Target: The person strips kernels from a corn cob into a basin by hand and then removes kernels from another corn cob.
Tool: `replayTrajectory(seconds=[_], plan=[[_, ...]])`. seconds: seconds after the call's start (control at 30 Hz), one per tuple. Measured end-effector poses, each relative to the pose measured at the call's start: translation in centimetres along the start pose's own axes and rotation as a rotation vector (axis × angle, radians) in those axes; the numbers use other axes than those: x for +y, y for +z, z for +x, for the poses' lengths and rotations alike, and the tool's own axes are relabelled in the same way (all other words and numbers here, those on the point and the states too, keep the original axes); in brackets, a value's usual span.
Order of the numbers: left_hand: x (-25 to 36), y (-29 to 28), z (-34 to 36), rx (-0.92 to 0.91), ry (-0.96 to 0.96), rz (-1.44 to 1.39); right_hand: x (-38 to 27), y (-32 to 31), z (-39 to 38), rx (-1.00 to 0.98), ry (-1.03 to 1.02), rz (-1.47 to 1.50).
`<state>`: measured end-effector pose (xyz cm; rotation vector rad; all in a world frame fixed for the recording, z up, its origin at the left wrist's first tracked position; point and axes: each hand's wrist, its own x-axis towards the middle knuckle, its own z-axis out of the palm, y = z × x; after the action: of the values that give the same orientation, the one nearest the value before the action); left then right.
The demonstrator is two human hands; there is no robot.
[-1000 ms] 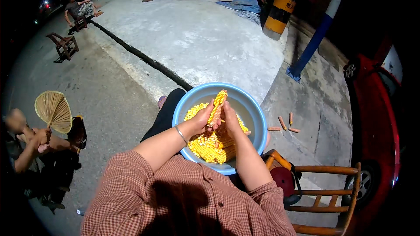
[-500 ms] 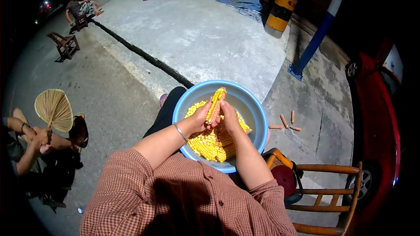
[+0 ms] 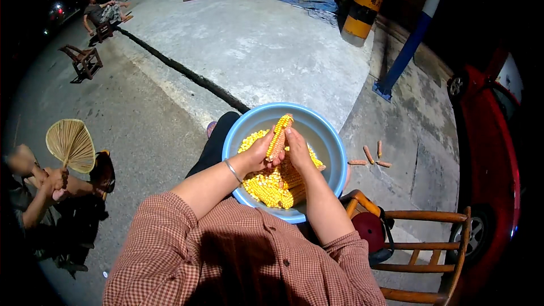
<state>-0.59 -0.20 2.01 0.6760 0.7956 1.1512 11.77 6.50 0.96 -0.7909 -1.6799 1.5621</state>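
An ear of corn [image 3: 279, 137] is tilted upright over a blue basin [image 3: 335, 147] on my lap. Yellow kernels remain along its left side, while a pinkish bare strip runs down its right. My left hand [image 3: 261, 152] wraps round its lower part, a silver bangle on that wrist. Against the bare side presses my right hand [image 3: 297, 146], thumb near the upper end and fingers bent round it. Below, the basin holds loose yellow kernels [image 3: 253, 180] and more ears of corn [image 3: 276, 196], partly hidden by my hands and forearms.
Several bare cobs [image 3: 369, 155] lie on the concrete right of the basin. A wooden chair [image 3: 428, 215] with a dark red bag [image 3: 368, 231] stands close by, a red car [image 3: 488, 158] beyond. Left, a seated person holds a hand fan [image 3: 71, 145]. A small wooden chair [image 3: 86, 63] stands farther off.
My hands and the ear of corn stay almost in place, with only a slight shift of the right thumb. At the left, the seated person's limb behind the fan has moved and is blurred.
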Motion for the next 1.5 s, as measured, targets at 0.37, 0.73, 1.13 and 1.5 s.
replayTrajectory(seconds=[0.37, 0.73, 1.13, 1.5], plan=[[-0.2, 0.0, 0.0, 0.030, -0.011, 0.124, -2.6, 0.4, -0.9, -0.037, 0.149, 0.110], [-0.1, -0.4, 0.0, -0.031, 0.042, 0.041, -1.7, 0.7, -0.4, 0.066, -0.020, 0.231], [0.0, 0.0, -0.1, -0.019, 0.052, 0.088, -0.8, 0.3, -0.1, 0.056, -0.088, 0.081], [-0.2, -0.1, -0.1, 0.020, 0.017, 0.208, -2.1, 0.2, -0.8, -0.023, 0.040, 0.149]])
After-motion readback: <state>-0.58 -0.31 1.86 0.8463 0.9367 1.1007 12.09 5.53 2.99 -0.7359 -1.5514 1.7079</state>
